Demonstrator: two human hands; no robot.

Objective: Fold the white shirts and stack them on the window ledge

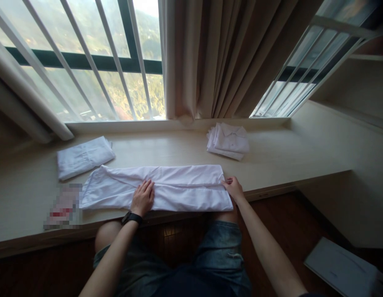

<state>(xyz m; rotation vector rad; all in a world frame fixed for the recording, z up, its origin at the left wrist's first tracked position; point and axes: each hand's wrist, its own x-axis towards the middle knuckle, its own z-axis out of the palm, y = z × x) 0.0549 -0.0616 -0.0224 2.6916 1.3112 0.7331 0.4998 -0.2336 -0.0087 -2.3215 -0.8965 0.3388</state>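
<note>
A white garment, which looks like a shirt (188,194), lies folded into a long strip along the front edge of the pale ledge (166,148). My left hand (143,198) rests flat on its middle, fingers stretched out, with a dark watch on the wrist. At the strip's right end, my right hand (233,187) pinches the hem between thumb and fingers. A lengthwise fold line runs between the two hands. The strip's left end narrows and shows creases.
A folded white cloth (86,156) lies at the back left, and a stack of folded white shirts (228,140) at the back right. A pixelated item (64,206) sits left of the garment. Curtains (216,57) and barred windows stand behind. A pale flat box (341,266) is low at right.
</note>
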